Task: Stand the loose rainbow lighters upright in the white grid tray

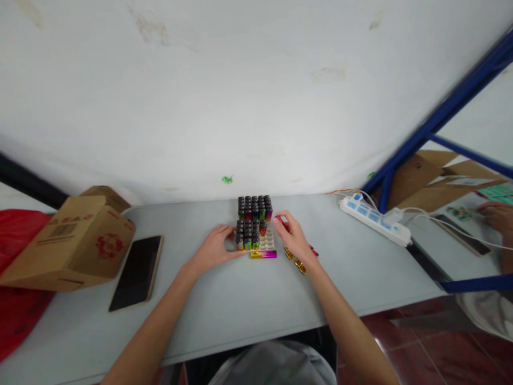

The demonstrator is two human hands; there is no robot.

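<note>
A pale tray with round holes holds rows of upright lighters with black tops and colourful bodies; its right part shows bare holes. Behind it stands a second block of upright lighters. My left hand grips the tray's left front corner, thumb along the front and fingers at the side. Pinched in my right hand, right of the tray, is a red lighter, mostly covered by the fingers. A yellow-and-purple lighter lies along the tray's front edge. Several gold lighters lie beneath my right wrist.
A cardboard box, red bag and dark phone-like slab are at left. At right, a white power strip with cables lies before a blue metal frame. Beyond the frame are a co-worker's hand and an open carton.
</note>
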